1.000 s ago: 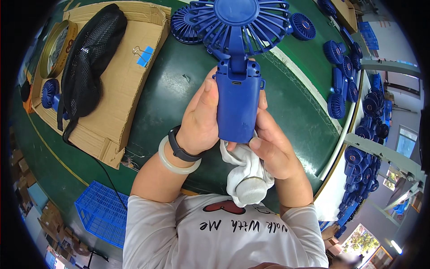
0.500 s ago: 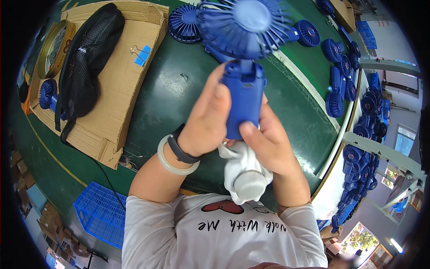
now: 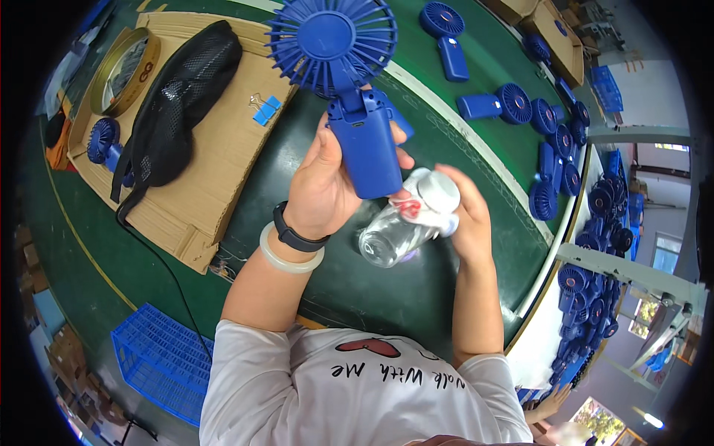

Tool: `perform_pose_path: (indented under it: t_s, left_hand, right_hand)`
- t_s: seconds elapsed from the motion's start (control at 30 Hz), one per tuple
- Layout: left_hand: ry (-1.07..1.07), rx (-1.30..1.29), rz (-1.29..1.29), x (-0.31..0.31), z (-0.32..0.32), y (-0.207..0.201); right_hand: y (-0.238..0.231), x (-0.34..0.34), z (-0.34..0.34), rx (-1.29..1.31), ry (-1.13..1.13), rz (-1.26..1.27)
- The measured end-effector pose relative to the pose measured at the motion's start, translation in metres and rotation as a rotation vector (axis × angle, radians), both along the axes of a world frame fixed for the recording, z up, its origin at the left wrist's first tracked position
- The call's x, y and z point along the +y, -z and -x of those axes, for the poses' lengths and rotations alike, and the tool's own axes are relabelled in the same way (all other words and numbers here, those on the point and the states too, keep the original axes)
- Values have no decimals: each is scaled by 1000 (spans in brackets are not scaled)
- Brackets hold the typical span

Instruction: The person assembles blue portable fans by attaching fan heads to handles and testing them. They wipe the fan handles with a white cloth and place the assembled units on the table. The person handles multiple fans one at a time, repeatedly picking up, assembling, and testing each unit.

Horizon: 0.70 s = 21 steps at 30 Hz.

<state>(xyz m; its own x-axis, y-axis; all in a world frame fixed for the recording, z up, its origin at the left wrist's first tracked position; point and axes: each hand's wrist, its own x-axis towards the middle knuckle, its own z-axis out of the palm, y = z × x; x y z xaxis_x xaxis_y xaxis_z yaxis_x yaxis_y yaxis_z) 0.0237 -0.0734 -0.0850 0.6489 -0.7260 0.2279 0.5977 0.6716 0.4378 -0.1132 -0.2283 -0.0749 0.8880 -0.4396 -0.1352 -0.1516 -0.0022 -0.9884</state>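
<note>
A: Biggest first. What's under the hands?

B: Green table (image 3: 186, 267). Cardboard sheet (image 3: 201, 156) on it, well out from the left hand's grip on the wrist side. On the cardboard: black mesh bag (image 3: 178, 104), a small blue fan (image 3: 100, 140) past it, two blue binder clips (image 3: 264, 111) nearest the grip.

A: Far side?

B: More loose blue fans (image 3: 498, 104) on the table beyond the right hand, well clear of both grips. Blue plastic crate (image 3: 156, 364) on the floor, below the left elbow.

A: Left hand?

B: Left hand (image 3: 327, 186) closed around the handle of a blue handheld fan (image 3: 349, 82). Fan is upright, round grille above the grip, handle base level with the fingertips. Black watch band and a pale bangle (image 3: 286, 256) on that wrist.

A: Right hand?

B: Right hand (image 3: 465, 212) closed on the cap end of a clear bottle (image 3: 394, 234), with a white cloth (image 3: 435, 197) bunched under the fingers. Bottle is tilted, its body runs from the grip toward the left wrist, below the fan handle. Cloth end sits just beside the handle base; contact, can't tell.
</note>
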Motion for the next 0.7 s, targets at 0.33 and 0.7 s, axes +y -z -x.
perform_pose_path:
  t_s: [0.33, 0.7]
  left_hand:
    - [71, 32, 50, 2, 4, -1]
    - [-583, -727, -444, -6, 17, 6]
  right_hand:
    - [26, 41, 30, -213, -192, -456]
    - [-56, 29, -18, 18, -15, 1464]
